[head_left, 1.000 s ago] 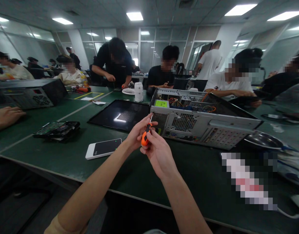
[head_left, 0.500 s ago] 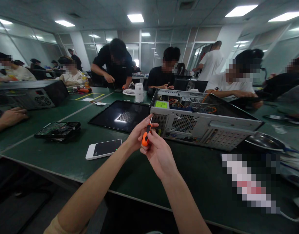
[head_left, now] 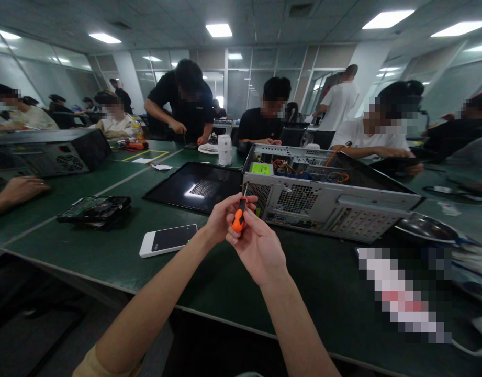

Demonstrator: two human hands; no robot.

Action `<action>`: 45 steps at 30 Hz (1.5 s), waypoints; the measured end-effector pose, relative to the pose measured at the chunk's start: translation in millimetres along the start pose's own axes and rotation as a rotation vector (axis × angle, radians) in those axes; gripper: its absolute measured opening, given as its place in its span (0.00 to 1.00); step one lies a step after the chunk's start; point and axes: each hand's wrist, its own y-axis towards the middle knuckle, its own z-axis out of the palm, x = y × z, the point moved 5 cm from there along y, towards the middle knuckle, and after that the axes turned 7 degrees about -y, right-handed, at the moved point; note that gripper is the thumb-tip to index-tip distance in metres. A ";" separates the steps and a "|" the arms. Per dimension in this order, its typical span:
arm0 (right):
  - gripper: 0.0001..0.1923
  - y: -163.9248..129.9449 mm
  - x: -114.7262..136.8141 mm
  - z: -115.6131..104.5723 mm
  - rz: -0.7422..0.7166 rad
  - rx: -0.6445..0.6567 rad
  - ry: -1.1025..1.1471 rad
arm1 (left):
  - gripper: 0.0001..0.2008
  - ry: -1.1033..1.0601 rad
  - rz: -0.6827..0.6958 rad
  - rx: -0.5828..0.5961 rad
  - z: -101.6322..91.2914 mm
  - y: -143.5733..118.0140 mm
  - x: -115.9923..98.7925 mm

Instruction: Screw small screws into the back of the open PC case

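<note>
An orange-and-black screwdriver (head_left: 238,222) is tilted away from me, its thin shaft pointing at the left end of the computer case (head_left: 323,205). My right hand (head_left: 262,243) is closed around the handle. The fingers of my left hand (head_left: 219,217) are closed about the front of the screwdriver, partly hidden behind the handle. The case lies on its side with its top uncovered, showing cables and a power supply with a green label (head_left: 261,168). Whether the screwdriver's tip sits in a screw is too small to tell.
A black side panel (head_left: 174,188) lies left of the case. Nearer me are a white device with a dark screen (head_left: 168,241) and stacked drives (head_left: 93,211). A metal bowl (head_left: 427,229) stands right. Another computer case (head_left: 48,152) and a co-worker's hand (head_left: 23,189) are left.
The screwdriver handle and my right hand have shifted slightly to the right and turned a little. My left hand stays close against the screwdriver. The case has not moved.
</note>
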 end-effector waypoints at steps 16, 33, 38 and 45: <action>0.07 1.6 -4.8 5.7 0.087 -0.043 0.210 | 0.12 -0.027 -0.032 -0.030 -4.6 -3.3 -2.8; 0.06 -0.8 -1.4 7.5 0.077 -0.061 0.081 | 0.14 -0.067 -0.019 0.015 -1.9 -0.3 -1.5; 0.06 1.4 -8.0 13.0 0.103 0.036 0.249 | 0.10 -0.121 0.018 0.063 0.6 -1.3 -5.6; 0.13 4.2 -5.5 -7.2 0.121 -0.133 -0.018 | 0.12 0.015 -0.021 -0.035 -13.9 3.8 -1.9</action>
